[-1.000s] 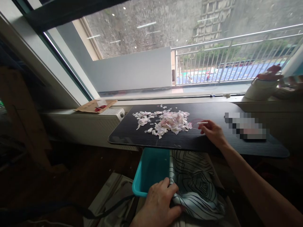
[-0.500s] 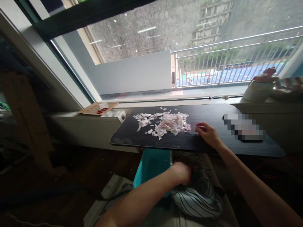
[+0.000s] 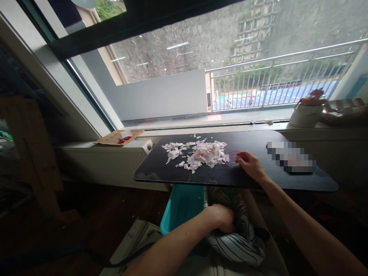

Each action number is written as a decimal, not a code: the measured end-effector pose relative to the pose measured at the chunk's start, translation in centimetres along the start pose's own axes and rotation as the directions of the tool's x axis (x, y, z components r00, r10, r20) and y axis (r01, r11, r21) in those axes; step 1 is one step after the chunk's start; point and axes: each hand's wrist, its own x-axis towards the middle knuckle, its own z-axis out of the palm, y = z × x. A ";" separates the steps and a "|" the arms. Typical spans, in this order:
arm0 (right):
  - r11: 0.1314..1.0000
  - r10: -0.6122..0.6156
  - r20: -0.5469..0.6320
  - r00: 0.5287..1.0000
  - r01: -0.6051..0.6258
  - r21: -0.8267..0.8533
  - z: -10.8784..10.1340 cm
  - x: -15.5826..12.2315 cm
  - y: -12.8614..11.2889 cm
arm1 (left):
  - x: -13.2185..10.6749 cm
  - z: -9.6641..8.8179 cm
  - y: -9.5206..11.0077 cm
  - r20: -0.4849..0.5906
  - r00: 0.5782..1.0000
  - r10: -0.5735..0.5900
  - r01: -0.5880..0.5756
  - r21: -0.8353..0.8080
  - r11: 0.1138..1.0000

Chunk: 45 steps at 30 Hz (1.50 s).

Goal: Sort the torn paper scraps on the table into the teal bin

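Note:
A heap of small torn white and pinkish paper scraps (image 3: 208,153) lies on the black tabletop (image 3: 247,140). Just right of the heap, my right hand (image 3: 250,165) is over the table with thumb and fingertips pinched together. A thin pale line seems to run from the fingertips towards the scraps, too fine to name. Below the table edge, my left hand (image 3: 222,217) rests on my lap against the black-and-white striped cloth (image 3: 237,247). Its fingers curl down out of sight, so whether they hold anything is hidden. A turquoise bin (image 3: 169,214) stands left of this hand.
A pixelated dark object (image 3: 296,161) lies on the table's right side. Behind the table, a white jug (image 3: 306,113) stands on the windowsill. Red-handled scissors (image 3: 123,140) and brown paper (image 3: 110,138) lie on the radiator (image 3: 115,161) at left.
The view has tilted and shifted slightly. My left hand, blurred before, now shows more sharply on the lap. My right hand keeps its pinch in nearly the same place beside the scraps.

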 end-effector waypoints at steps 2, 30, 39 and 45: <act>1.000 -0.004 0.000 1.000 0.004 0.005 0.0 0.0 0.0 | -0.1 -0.6 0.1 0.018 0.999 -0.028 0.026 0.081 0.996; 0.999 0.028 0.001 1.000 -0.028 0.029 0.1 -0.2 -0.1 | -12.3 2.5 -0.8 -0.449 0.886 0.119 -0.129 0.008 0.992; 0.999 0.044 0.006 0.999 -0.044 0.021 0.0 -0.2 -0.1 | -11.7 3.2 0.4 -0.374 0.924 0.081 -0.055 0.081 0.995; 0.997 0.050 -0.024 0.998 -0.049 0.060 -0.1 -0.3 -0.4 | -12.4 4.0 -0.3 -0.445 0.895 -0.028 0.029 -0.006 1.000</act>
